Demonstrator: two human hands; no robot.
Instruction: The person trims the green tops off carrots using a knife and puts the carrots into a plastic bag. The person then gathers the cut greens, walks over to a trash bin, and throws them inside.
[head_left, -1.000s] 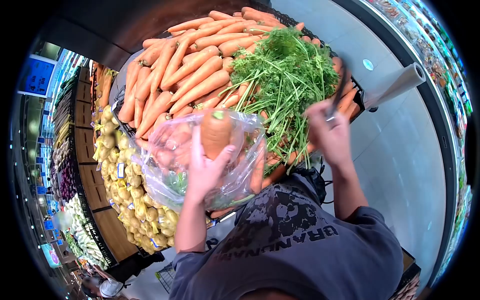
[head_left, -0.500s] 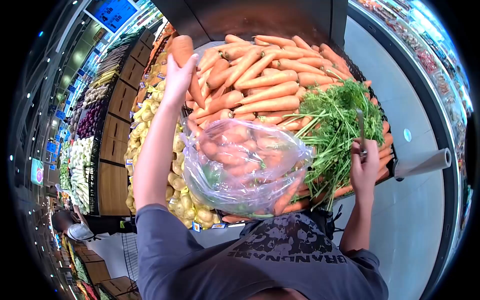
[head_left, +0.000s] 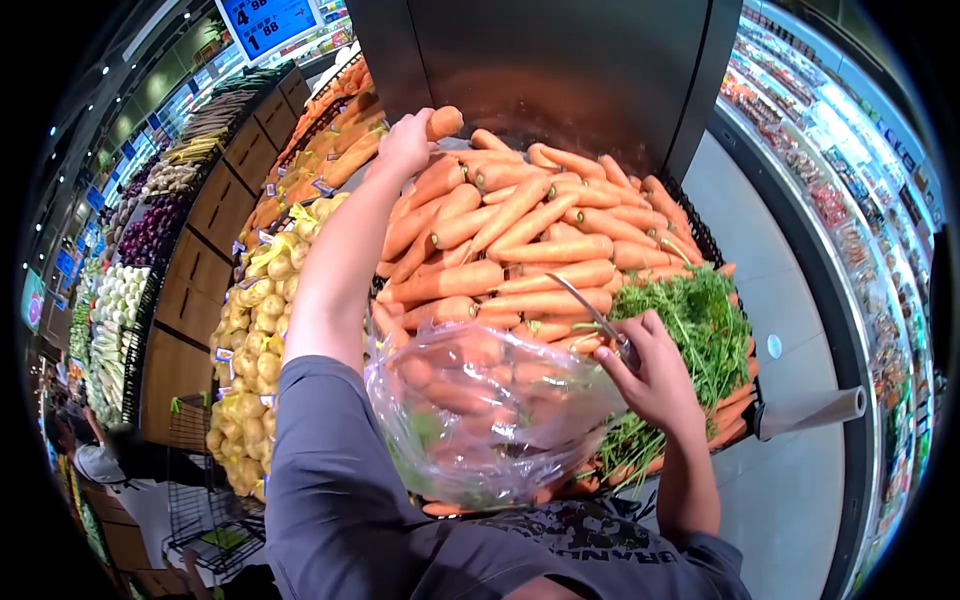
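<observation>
At the back left of the carrot pile (head_left: 545, 215), my left hand (head_left: 403, 147) is closed round a carrot (head_left: 444, 123) whose blunt end sticks out to the right. My right hand (head_left: 655, 375) grips a knife with a thin, slightly curved blade (head_left: 585, 305); its tip points up and left over the carrots. Below the blade, a clear plastic bag (head_left: 480, 420) with several carrots in it lies on the front of the pile. Cut carrot greens (head_left: 690, 330) are heaped beside my right hand. The knife's handle is mostly hidden in my fingers.
Bagged potatoes or onions in yellow netting (head_left: 255, 350) stand to the left. A roll of plastic bags (head_left: 815, 412) juts out at the right edge of the stand. A dark metal pillar (head_left: 560, 70) rises behind the carrots. A shopping cart (head_left: 205, 510) and a person are at lower left.
My left hand has tipped the carrot from upright to pointing right, at the pile's back left. The knife in my right hand has swung left from the greens to over the carrots.
</observation>
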